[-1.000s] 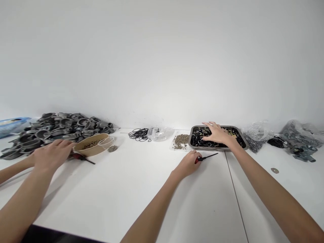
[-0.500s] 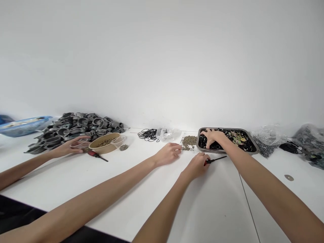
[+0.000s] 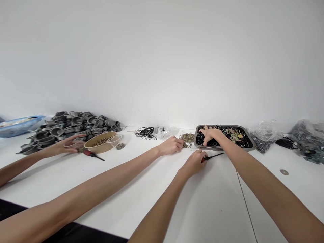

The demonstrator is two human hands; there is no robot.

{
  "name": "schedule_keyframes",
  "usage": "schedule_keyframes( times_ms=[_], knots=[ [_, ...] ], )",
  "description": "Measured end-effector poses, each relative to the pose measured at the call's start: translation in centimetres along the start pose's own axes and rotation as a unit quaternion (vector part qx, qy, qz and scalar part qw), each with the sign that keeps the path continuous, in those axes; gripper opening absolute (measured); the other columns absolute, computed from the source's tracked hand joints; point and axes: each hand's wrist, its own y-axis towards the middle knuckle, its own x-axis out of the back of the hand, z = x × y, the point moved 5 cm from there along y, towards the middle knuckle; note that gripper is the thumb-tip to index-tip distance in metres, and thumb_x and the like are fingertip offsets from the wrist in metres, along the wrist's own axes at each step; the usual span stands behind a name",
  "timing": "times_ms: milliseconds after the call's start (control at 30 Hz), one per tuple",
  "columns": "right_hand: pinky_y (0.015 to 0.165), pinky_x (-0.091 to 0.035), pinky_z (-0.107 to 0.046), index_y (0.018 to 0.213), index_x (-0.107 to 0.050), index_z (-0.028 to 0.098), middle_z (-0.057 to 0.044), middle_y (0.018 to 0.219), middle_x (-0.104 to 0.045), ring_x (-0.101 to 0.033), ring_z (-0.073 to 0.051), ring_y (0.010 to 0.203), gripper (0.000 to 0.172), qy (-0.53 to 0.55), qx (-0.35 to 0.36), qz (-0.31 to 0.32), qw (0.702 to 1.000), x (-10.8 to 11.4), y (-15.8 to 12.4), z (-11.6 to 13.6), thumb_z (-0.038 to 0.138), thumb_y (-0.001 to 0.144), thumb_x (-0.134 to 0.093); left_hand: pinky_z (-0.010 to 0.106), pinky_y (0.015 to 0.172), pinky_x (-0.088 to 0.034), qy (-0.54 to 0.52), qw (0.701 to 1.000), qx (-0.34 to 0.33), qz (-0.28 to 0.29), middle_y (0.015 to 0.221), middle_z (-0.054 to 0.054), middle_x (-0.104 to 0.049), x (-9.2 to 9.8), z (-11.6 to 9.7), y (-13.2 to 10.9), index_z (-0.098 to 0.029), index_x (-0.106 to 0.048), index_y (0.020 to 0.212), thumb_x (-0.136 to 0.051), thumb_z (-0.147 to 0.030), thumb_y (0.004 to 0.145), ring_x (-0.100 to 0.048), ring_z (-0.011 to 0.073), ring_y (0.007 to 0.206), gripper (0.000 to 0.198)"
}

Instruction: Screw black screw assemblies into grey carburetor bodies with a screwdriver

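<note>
My left hand (image 3: 193,162) rests on the white table, fingers closed around the red handle of a screwdriver (image 3: 214,156). The black shaft points right, along the near side of a metal tray (image 3: 253,147). My right hand (image 3: 209,134) reaches into the tray's left part with its fingers spread, over black ring-like parts (image 3: 221,130). Whether a fingertip touches a part is hard to make out. Yellow-green flat pieces (image 3: 235,135) lie among the black parts. Left of the tray is a heap of small brass-coloured pieces (image 3: 187,137).
A co-worker's hand (image 3: 173,145) touches the brass heap's edge; their other hand (image 3: 68,144) holds a clear cup by a tan bowl (image 3: 88,147). Nearby lie another screwdriver (image 3: 92,154), grey fittings (image 3: 68,126), black cords (image 3: 145,133) and plastic bags (image 3: 268,130).
The view has shifted slightly. The co-worker's nearer hand has moved forward to the brass pieces. My left hand still holds the screwdriver, and my right hand remains in the tray.
</note>
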Motion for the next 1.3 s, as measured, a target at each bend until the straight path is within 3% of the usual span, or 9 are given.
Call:
schedule_keyframes(
  times_ms=[300,467,800,1000,1300],
  knots=[
    [0.104,-0.029,-0.062,0.144,-0.034,0.028,-0.016,0.156,-0.015,-0.021,-0.045,0.139,0.108,-0.011,0.016,-0.012,1.000,-0.1,0.2,0.0,0.038,0.048,-0.083,0.031,0.072,-0.048,-0.004,1.000,-0.003,-0.002,0.095,0.009,-0.062,-0.1,0.1,0.1,-0.017,-0.065,0.099,-0.052,-0.012,0.079,-0.057,0.0200,0.082,0.024],
    [0.107,-0.022,-0.062,0.140,-0.036,0.027,-0.016,0.154,-0.018,-0.018,-0.046,0.139,0.099,-0.022,0.019,-0.048,0.998,-0.6,0.5,0.0,0.031,0.052,-0.081,0.031,0.071,-0.048,-0.004,1.000,0.003,0.002,0.094,0.008,-0.060,0.1,0.0,0.0,-0.017,-0.065,0.099,-0.052,-0.013,0.080,-0.055,0.0187,0.078,0.023],
    [0.104,-0.028,-0.054,0.128,-0.046,0.026,-0.014,0.139,-0.038,-0.039,-0.040,0.125,0.073,-0.042,0.031,-0.103,0.993,-0.5,0.4,-0.5,0.029,0.062,-0.077,0.030,0.072,-0.047,0.011,1.000,0.007,0.016,0.094,0.009,-0.060,0.3,-0.4,-0.1,-0.016,-0.065,0.101,-0.052,-0.012,0.081,-0.056,0.0191,0.080,0.024],
    [0.102,-0.028,-0.052,0.127,-0.048,0.024,-0.015,0.134,-0.041,-0.043,-0.039,0.119,0.073,-0.056,0.026,-0.130,0.990,-0.7,1.1,-0.8,0.029,0.060,-0.078,0.031,0.072,-0.047,0.009,1.000,-0.001,0.015,0.096,0.010,-0.060,0.3,-0.4,0.0,-0.015,-0.065,0.101,-0.052,-0.013,0.082,-0.056,0.0197,0.082,0.024],
    [0.098,-0.029,-0.049,0.128,-0.049,0.021,-0.016,0.134,-0.042,-0.043,-0.036,0.116,0.062,-0.076,0.042,-0.205,0.975,-1.4,0.6,-0.8,0.022,0.068,-0.067,0.030,0.071,-0.047,0.010,1.000,-0.004,0.011,0.095,0.009,-0.059,0.3,-0.4,0.0,-0.015,-0.065,0.102,-0.051,-0.012,0.082,-0.054,0.0180,0.079,0.024]
  ],
)
